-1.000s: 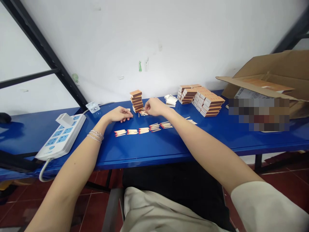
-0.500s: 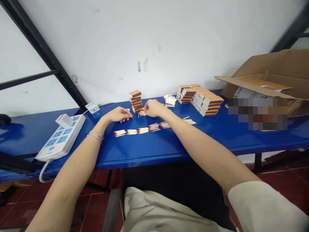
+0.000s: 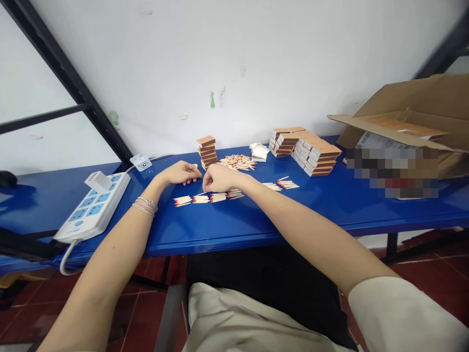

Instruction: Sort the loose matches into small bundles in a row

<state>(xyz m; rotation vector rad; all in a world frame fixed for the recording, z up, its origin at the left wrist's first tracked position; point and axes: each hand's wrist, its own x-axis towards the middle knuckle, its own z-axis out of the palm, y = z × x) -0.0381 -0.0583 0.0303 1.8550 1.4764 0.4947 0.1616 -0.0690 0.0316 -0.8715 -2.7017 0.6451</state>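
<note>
My left hand [image 3: 179, 172] rests on the blue metal table [image 3: 330, 210] with curled fingers, close to a small tower of stacked matchboxes [image 3: 207, 153]. My right hand [image 3: 219, 178] is bunched low over a line of red-tipped matchstick bundles [image 3: 201, 199]. A thin loose match [image 3: 200, 193] lies by its fingertips, and I cannot tell whether it is held. Beyond that hand is a loose, spread heap of matches [image 3: 238, 162]. More red-tipped matches [image 3: 287, 184] lie further right. Part of the line is hidden under my right hand.
A white power strip [image 3: 93, 205] with a cable lies at the table's left. Stacked matchboxes [image 3: 315, 156] and white paper pieces [image 3: 259, 151] stand at the back. An open cardboard box [image 3: 403, 122] sits at the right, partly pixelated. The table's front edge runs close to me.
My right hand has moved left and toward me, from the heap to over the bundle line. The loose matches it covered now show as a wider heap further right. My left hand has stayed still.
</note>
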